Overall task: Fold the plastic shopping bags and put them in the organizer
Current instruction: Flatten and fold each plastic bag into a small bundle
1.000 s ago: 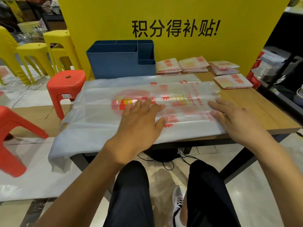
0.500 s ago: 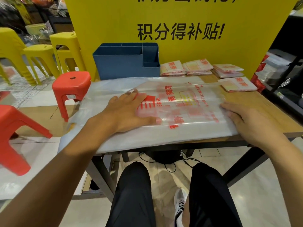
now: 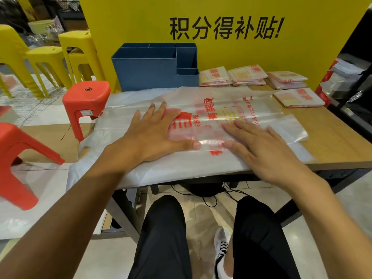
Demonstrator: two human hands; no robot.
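A clear plastic shopping bag (image 3: 217,105) with red print lies flat across the wooden table (image 3: 334,141), folded lengthwise, its left end hanging over the table's edge. My left hand (image 3: 155,131) presses flat on the bag's left-middle, fingers spread. My right hand (image 3: 259,146) lies flat on the bag just right of it, fingers straight and pointing left. A blue organizer (image 3: 155,65) with several compartments stands at the back of the table. Folded bags (image 3: 249,75) lie in small stacks to its right, and one more folded bag (image 3: 298,97) lies nearer.
A yellow board (image 3: 221,47) with black lettering rises behind the table. Orange stools (image 3: 86,101) and yellow stools (image 3: 66,49) stand to the left. Black shelving (image 3: 354,81) is at the right. My legs are under the table's front edge.
My right hand slid left along the bag from its right end to the middle, close to my left hand. My left hand stayed pressed flat on the bag's left-middle.
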